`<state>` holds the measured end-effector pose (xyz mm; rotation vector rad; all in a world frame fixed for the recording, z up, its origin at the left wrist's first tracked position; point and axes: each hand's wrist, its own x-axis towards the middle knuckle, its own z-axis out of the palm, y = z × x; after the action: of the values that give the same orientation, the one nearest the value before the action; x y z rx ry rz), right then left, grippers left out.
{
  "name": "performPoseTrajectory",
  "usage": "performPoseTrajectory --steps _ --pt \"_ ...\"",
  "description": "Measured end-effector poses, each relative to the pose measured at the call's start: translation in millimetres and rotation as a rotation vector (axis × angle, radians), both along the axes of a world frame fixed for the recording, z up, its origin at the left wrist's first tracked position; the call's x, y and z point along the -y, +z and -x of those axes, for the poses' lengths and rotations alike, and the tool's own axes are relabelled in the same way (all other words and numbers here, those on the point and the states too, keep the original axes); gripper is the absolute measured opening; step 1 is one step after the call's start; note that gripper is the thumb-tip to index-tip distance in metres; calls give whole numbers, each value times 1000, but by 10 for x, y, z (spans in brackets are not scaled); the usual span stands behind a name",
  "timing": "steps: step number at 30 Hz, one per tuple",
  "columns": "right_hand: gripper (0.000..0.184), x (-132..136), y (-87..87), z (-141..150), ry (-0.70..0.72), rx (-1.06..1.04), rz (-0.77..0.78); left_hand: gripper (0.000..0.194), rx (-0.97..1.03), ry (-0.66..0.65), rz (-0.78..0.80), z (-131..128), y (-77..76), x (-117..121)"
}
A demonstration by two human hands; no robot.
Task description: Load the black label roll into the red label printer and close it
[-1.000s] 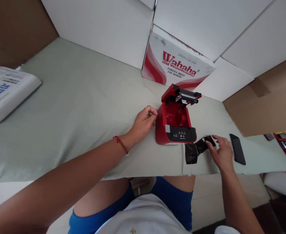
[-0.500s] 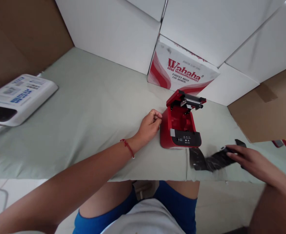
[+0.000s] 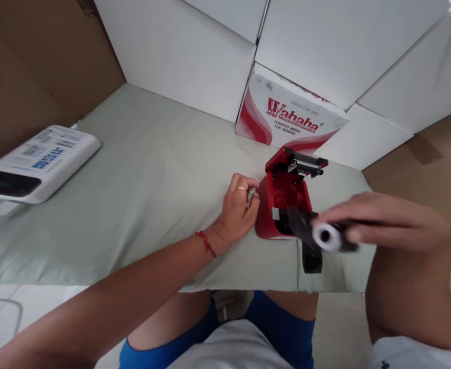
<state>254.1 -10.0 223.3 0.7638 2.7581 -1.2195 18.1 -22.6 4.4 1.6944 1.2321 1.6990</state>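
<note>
A small red printer (image 3: 263, 207) stands on the cloth-covered table with its lid (image 3: 279, 158) raised and its red inner bay in view. My left hand (image 3: 241, 207) leans against the printer's left side, fingers loosely curled and nothing visible in them. In my right hand (image 3: 379, 220), pinched between thumb and fingers, is a paper roll (image 3: 327, 237) with a white end and a dark core hole. It is above the printer's front right corner, slightly blurred. A black strip hangs from it, its lower end (image 3: 312, 260) in front of the printer. The roll and strip partly hide the control panel.
Behind the printer is a white and red Wahaha water carton (image 3: 290, 115) against white boxes (image 3: 306, 46). A white device with a black display (image 3: 44, 159) lies at left, a cable plugged in. Brown cardboard (image 3: 429, 154) stands at right. The table's front edge runs near my lap.
My right hand first swung right with the roll, trailing the black strip, then lifted it left over the printer's front. The roll's white end now faces me. My left hand stays at the printer.
</note>
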Motion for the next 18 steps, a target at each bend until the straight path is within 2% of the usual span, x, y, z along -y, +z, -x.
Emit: performPoseTrajectory --steps 2,3,5,7,9,13,16,18 --pt "44 8 95 -80 164 -87 146 24 -35 -3 -47 -15 -18 6" --pt "46 10 112 -119 182 -72 187 24 -54 -4 -56 -22 -23 11" --pt "40 -12 48 -146 43 34 155 24 -99 0 -68 -30 -18 33" --pt "36 -79 -120 -93 -173 114 87 25 -153 24 -102 -29 5 78" --pt "40 -176 -322 4 -317 142 44 29 -207 46 -181 -19 38 141" --pt "36 -328 -602 188 -357 209 -97 50 -321 -47 -447 3 105 261" --pt "33 -357 -679 297 -349 303 -213 62 -372 -140 -586 -13 131 320" --pt "32 -356 -695 372 -344 383 -258 60 -408 -134 -622 -41 134 346"
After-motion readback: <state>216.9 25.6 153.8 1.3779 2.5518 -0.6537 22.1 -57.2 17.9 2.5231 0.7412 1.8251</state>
